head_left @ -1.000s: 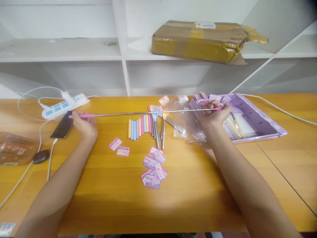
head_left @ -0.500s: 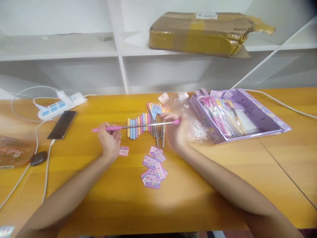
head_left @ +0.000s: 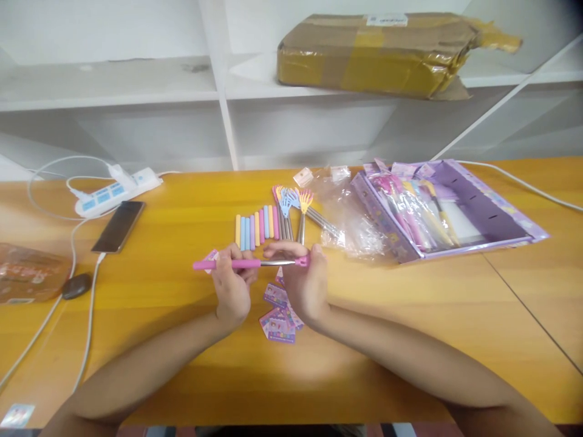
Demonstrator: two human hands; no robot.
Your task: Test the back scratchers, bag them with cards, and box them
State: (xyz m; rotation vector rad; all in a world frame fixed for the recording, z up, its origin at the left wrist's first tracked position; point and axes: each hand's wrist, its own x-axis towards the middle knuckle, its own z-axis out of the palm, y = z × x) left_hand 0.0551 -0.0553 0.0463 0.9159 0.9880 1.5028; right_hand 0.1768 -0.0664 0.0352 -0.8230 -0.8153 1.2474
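Observation:
A pink telescopic back scratcher [head_left: 246,264] lies level between my two hands, a short length of its metal rod showing. My left hand [head_left: 234,288] is closed round its pink grip. At the other end, the small pink head sits against the palm of my right hand [head_left: 305,282], whose fingers reach left behind the rod. Just beyond are a row of pastel handle sleeves [head_left: 257,227] and a pile of back scratchers with blue, yellow and pink heads [head_left: 286,200]. Several printed cards [head_left: 280,328] lie below my hands, partly covered by the right one.
Clear plastic bags [head_left: 359,233] lie beside a purple display box [head_left: 483,243] holding wrapped back scratchers. On the left are a power strip [head_left: 113,194], a phone [head_left: 118,226], cables, a black mouse-like object [head_left: 76,286] and an orange packet [head_left: 31,273]. A taped carton [head_left: 373,57] rests on the shelf.
My hands have come closer together and nearer to me. The rod between them has slid in, so the back scratcher is much shorter.

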